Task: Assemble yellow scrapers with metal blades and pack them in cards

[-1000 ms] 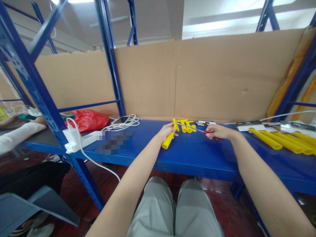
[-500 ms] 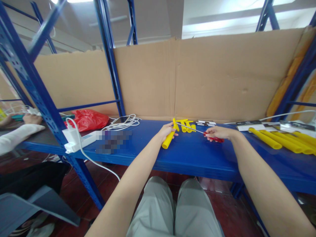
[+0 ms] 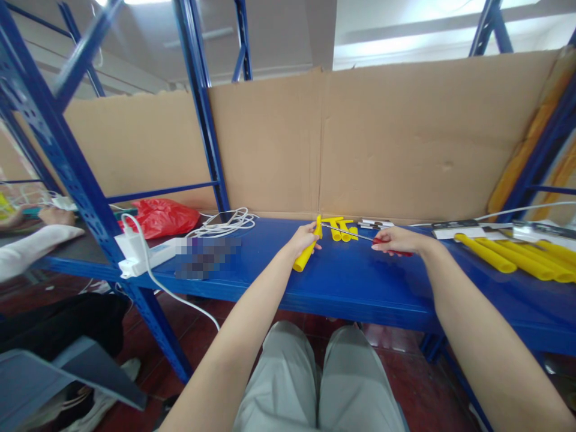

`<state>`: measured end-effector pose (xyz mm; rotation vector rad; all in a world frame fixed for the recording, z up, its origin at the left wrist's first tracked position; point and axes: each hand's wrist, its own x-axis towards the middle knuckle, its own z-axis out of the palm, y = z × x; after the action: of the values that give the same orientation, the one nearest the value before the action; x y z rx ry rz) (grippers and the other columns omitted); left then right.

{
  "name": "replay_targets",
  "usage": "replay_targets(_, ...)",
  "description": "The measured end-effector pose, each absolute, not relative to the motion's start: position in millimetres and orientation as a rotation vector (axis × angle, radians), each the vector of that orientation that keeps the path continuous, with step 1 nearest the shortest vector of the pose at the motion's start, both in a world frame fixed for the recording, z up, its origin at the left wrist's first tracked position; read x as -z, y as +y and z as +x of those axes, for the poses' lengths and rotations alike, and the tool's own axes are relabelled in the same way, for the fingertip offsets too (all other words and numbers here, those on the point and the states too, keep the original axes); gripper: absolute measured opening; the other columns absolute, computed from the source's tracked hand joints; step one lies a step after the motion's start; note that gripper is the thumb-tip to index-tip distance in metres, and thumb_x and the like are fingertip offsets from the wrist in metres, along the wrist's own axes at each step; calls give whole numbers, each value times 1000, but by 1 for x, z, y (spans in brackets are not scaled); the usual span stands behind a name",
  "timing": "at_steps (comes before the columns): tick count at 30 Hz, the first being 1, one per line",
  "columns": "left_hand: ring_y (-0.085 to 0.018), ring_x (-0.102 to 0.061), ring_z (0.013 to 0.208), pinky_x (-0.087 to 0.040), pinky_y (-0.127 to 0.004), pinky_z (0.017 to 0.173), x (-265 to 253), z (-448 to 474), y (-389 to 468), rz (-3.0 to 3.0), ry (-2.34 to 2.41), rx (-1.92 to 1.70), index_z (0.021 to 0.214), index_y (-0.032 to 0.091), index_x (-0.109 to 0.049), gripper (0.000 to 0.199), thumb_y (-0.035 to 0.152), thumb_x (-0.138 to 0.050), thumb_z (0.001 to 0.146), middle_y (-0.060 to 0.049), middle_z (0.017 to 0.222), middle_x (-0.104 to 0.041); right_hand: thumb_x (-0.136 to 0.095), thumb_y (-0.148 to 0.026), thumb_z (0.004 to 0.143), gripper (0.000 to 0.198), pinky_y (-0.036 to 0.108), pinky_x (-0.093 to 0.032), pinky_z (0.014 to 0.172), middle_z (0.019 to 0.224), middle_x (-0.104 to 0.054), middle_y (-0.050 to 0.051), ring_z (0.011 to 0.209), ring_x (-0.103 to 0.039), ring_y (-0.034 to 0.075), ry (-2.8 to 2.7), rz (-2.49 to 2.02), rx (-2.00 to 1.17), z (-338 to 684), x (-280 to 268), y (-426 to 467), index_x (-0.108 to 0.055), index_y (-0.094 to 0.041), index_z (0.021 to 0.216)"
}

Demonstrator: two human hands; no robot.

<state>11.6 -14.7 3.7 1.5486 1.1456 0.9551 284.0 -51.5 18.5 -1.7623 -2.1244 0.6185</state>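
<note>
My left hand (image 3: 303, 241) is closed around a yellow plastic tube (image 3: 304, 259) with a narrower crosspiece at its upper end. In my right hand (image 3: 395, 239) is a screwdriver (image 3: 355, 234) with a red handle and a long metal shaft. The shaft points left, and its tip meets the top of the tube near my left fingers; the exact contact is too small to make out. Just behind the shaft lie several short yellow T-shaped pieces (image 3: 345, 235) on the blue shelf (image 3: 342, 282).
Several long yellow tubes (image 3: 490, 254) lie at the right beside black-and-white packages (image 3: 459, 230). To the left are a white power strip (image 3: 155, 255), coiled white cable (image 3: 234, 223) and a red plastic bag (image 3: 164, 217). Cardboard (image 3: 405, 138) stands behind. Another person's sleeve (image 3: 40, 249) shows far left.
My hands keep almost the same position, with the screwdriver tip still at the tube's top. The red handle looks slightly turned in my right hand, and the tube has tilted slightly.
</note>
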Motion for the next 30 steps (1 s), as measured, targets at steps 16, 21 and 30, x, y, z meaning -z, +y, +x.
replay_targets(16, -4, -58, 50, -38, -14, 39, -1, 9, -11, 1668, 1190, -942, 145, 22, -41, 66, 0, -47, 83, -12, 133, -56, -55, -62, 71, 42, 28, -36, 55, 57, -56, 2, 58, -51, 17, -2222, -1570, -126, 284, -19, -43, -54, -21, 62)
replay_targets(21, -2, -56, 49, -38, -13, 38, -2, 9, -13, 1682, 1214, -942, 144, 18, -42, 64, -2, -43, 83, -12, 132, -56, -57, -59, 71, 40, 27, -34, 51, 58, -56, 1, 55, -49, 15, -2218, -1606, -62, 283, -15, -38, -55, -20, 64)
replay_targets(30, -4, -58, 48, -38, -14, 39, -2, 8, -10, 1681, 1240, -957, 139, 17, -47, 59, -2, -45, 83, -11, 118, -63, -62, -36, 74, 15, 26, -39, 58, 71, -67, 3, 64, -59, 18, -2134, -1590, 257, 278, -12, -35, -57, -22, 68)
